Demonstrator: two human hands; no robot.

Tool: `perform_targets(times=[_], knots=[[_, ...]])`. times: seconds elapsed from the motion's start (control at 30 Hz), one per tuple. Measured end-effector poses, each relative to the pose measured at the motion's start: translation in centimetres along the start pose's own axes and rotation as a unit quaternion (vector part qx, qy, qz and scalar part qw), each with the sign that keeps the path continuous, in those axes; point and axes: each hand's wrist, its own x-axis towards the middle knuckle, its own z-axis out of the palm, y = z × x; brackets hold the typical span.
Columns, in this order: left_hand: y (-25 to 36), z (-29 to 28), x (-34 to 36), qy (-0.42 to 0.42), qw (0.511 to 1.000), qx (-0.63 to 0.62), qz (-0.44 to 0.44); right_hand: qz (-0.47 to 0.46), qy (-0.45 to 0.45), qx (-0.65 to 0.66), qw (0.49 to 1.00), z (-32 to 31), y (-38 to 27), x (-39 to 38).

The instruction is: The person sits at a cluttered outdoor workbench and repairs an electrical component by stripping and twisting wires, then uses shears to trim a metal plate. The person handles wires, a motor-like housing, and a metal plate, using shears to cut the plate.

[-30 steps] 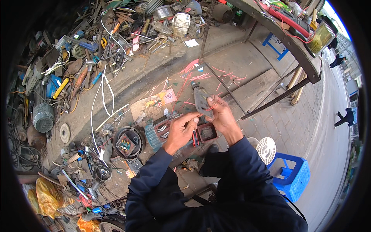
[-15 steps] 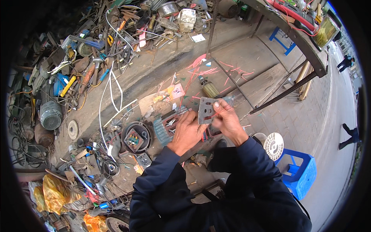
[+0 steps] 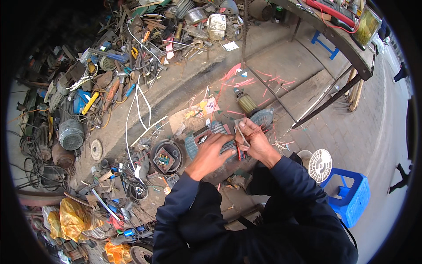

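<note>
My right hand (image 3: 257, 141) pinches a thin grey metal plate (image 3: 242, 133), which now shows nearly edge-on between thumb and fingers. My left hand (image 3: 210, 154) is open, its fingers stretched toward the plate and the thumb apart. Below the hands lies a grey-blue ribbed motor housing (image 3: 191, 146) with small loose parts next to it, partly covered by my left hand. Just beyond my right hand, a motor rotor (image 3: 247, 102) with a yellowish ribbed core lies on the ground beside a grey round end cover (image 3: 262, 118).
A dark round pan (image 3: 178, 155) holds a small box of parts (image 3: 163, 160) at left. Tools and scrap, including a grey motor (image 3: 71, 134), crowd the far left. A metal-framed table (image 3: 360, 66) stands at upper right. A blue stool (image 3: 354, 196) is at my right.
The plate has turned from showing its holed face to nearly edge-on in my right hand. My left hand has come away from it, and its fingers have spread.
</note>
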Motion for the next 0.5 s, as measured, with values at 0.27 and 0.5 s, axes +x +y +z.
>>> perform_targets(times=[0.27,0.5], knots=[[-1.4,-1.9,3.8,0.235,0.972,0.030,0.006,0.016,-0.038,0.131,0.990,-1.3,0.9,0.8],[-4.8,-1.7,7.3,0.026,0.907,-0.415,-0.063,0.030,-0.050,0.216,0.975,-2.2,1.2,1.6]])
